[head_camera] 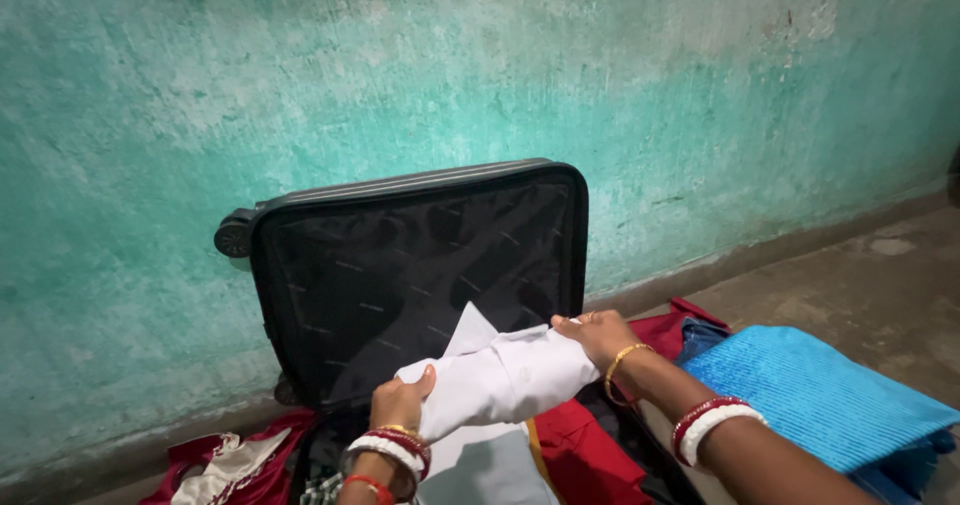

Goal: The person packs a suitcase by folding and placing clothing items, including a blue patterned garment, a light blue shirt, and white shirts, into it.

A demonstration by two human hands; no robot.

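Note:
A folded white garment point(500, 380) is held between both hands over an open black suitcase point(420, 265). My left hand point(398, 403) grips its near left end, thumb on top. My right hand point(598, 335) pinches the far right end. Both wrists wear red, white and gold bangles. The suitcase lid stands upright against the wall, its dark lining facing me. Under the white garment lie red cloth point(580, 455) and a grey piece point(490, 470) in the suitcase's lower half.
A teal painted wall point(480, 65) rises behind the suitcase. A blue ribbed cloth point(810, 390) lies at my right on the concrete floor point(860, 285). Red and cream fabric point(230, 460) is bunched at the lower left.

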